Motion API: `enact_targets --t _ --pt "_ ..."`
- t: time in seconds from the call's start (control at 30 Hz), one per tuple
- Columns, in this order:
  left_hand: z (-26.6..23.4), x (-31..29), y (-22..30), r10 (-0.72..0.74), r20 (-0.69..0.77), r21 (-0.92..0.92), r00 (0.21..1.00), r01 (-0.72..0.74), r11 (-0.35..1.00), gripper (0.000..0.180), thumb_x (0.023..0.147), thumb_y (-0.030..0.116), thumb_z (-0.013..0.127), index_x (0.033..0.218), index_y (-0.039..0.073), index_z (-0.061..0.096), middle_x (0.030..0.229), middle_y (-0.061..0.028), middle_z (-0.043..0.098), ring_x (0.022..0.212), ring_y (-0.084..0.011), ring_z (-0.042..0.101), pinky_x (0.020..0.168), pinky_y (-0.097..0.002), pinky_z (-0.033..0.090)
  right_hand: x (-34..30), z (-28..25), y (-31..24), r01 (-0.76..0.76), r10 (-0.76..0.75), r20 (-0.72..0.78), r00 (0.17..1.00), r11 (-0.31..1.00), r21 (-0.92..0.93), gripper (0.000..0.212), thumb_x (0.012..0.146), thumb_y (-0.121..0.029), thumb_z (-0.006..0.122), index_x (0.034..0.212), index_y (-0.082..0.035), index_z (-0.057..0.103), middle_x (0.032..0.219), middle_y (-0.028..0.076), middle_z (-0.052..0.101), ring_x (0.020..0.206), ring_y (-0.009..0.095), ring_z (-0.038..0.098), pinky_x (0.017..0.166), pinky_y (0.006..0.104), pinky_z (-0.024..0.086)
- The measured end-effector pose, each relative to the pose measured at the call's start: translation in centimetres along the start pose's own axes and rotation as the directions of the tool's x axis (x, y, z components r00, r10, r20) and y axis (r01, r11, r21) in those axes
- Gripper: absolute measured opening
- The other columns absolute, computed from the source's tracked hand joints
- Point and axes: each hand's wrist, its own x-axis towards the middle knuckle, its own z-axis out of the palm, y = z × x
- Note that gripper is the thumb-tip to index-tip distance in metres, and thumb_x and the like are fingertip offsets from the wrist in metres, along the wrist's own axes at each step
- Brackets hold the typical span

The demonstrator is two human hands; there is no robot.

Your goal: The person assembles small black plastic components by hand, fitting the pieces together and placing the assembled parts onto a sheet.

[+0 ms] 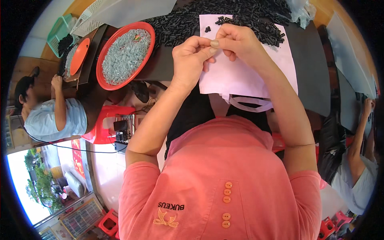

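Note:
My left hand (191, 56) and my right hand (239, 43) meet in front of me, thumbs and forefingers pinched together at the same spot. Whatever lies between the fingertips is too small or too hidden to name. Under both hands a pale pinkish-white bag (240, 82) lies flat on the dark table, its loop handle (252, 105) hanging over the near edge. Small black pieces (272, 35) are heaped on the bag's far part, just beyond my right hand. One little black piece (207, 29) sits apart, near the bag's far left corner.
A red basin (101, 76) full of small greyish, see-through pieces stands left of my hands. More black pieces (176, 24) cover the far table. At the left a person (56, 116) works beside an orange dish (79, 56); another person (358, 172) is at the right.

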Motion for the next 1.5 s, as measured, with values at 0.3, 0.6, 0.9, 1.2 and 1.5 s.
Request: enact_targets --t 0.3,0.6,0.9,1.2,1.5 --pt "-0.4 0.2 0.0 -0.048 -0.035 -0.129 0.998 0.043 0.991 0.009 0.085 0.001 0.065 0.092 -0.005 0.066 0.075 -0.0084 0.064 0.055 -0.0117 0.056 0.047 -0.0223 0.042 0.7 -0.4 -1.0 0.199 -0.364 -0.231 0.902 0.827 -0.525 0.018 0.079 -0.023 0.069 0.08 -0.006 0.063 0.061 0.005 0.059 0.054 0.017 0.058 0.053 0.0331 0.044" --pt "-0.8 0.2 -0.9 -0.01 -0.047 -0.157 0.999 0.003 0.988 0.01 0.085 0.002 0.065 0.093 -0.005 0.065 0.073 -0.008 0.063 0.053 -0.0117 0.055 0.045 -0.0231 0.042 5.9 0.4 -0.8 0.37 -0.344 0.334 0.878 0.043 -0.928 0.015 0.074 -0.02 0.066 0.086 -0.01 0.067 0.094 0.006 0.061 0.093 0.028 0.06 0.077 0.0411 0.045" --pt "-0.6 0.2 -0.7 -0.013 -0.042 -0.126 0.999 0.008 0.992 0.01 0.085 0.002 0.065 0.092 -0.005 0.065 0.073 -0.0077 0.063 0.055 -0.0115 0.056 0.046 -0.0227 0.041 4.4 -0.6 -1.5 0.331 -0.437 0.228 0.87 0.175 -0.927 0.013 0.077 -0.012 0.064 0.09 -0.011 0.066 0.085 0.005 0.058 0.087 0.024 0.059 0.074 0.0386 0.042" --pt "-0.7 0.3 -0.7 -0.02 -0.032 -0.166 0.999 0.014 0.986 0.009 0.085 0.001 0.065 0.092 -0.005 0.063 0.071 -0.0062 0.062 0.055 -0.009 0.055 0.044 -0.0216 0.042 1.1 -0.3 -2.9 0.307 -0.249 0.192 0.949 0.602 -0.737 0.012 0.08 -0.009 0.064 0.089 -0.003 0.064 0.079 0.01 0.063 0.072 0.022 0.061 0.067 0.0337 0.047" --pt "-0.8 0.2 -0.5 -0.043 -0.012 -0.116 0.999 0.042 0.992 0.011 0.088 0.002 0.062 0.096 -0.006 0.063 0.08 -0.0098 0.064 0.061 -0.0131 0.059 0.048 -0.0226 0.043 1.5 -0.4 -1.9 0.0 0.0 0.023 1.0 1.0 -0.001 0.009 0.082 -0.009 0.065 0.088 -0.002 0.066 0.079 0.002 0.065 0.072 0.01 0.061 0.066 0.024 0.046"
